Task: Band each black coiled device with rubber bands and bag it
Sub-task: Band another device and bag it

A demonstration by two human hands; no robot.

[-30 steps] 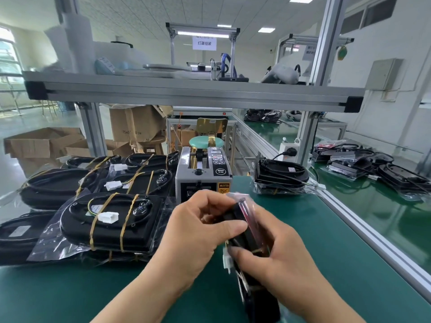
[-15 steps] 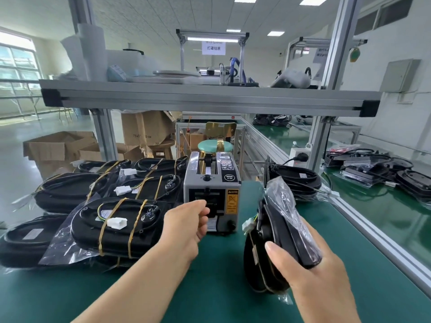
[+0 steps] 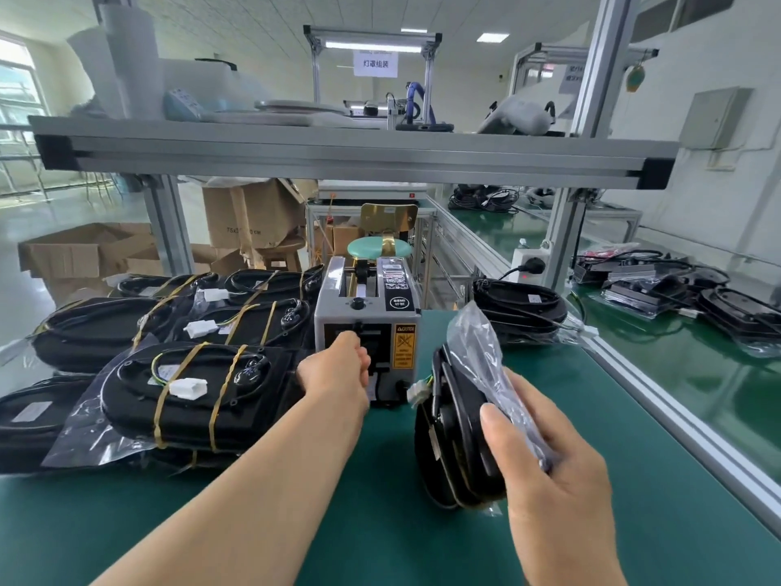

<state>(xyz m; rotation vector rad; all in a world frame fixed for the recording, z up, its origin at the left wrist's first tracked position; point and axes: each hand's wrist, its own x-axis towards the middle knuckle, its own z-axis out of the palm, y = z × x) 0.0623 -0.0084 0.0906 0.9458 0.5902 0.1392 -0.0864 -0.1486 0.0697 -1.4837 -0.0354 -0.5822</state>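
Observation:
My right hand [image 3: 549, 471] grips a black coiled device [image 3: 454, 433] standing on edge on the green mat, inside a clear plastic bag [image 3: 477, 344] whose open end sticks up above it. A white connector [image 3: 416, 392] pokes out on its left. My left hand [image 3: 336, 374] reaches to the front slot of the grey tape dispenser [image 3: 367, 327], fingers curled at the outlet; whether they pinch tape is hidden. On the left lies a pile of bagged black devices [image 3: 190, 391] bound with yellow rubber bands.
More bagged devices [image 3: 520, 306] lie behind the dispenser on the right and on the neighbouring bench [image 3: 693, 289]. An aluminium shelf beam [image 3: 355, 152] crosses overhead. A rail [image 3: 659, 399] borders the green mat [image 3: 372, 522] on the right. Cardboard boxes [image 3: 84, 255] stand beyond the table.
My left hand let go of the bagged device and reached forward to the tape dispenser's outlet. My right hand keeps the device upright and has shifted it slightly right.

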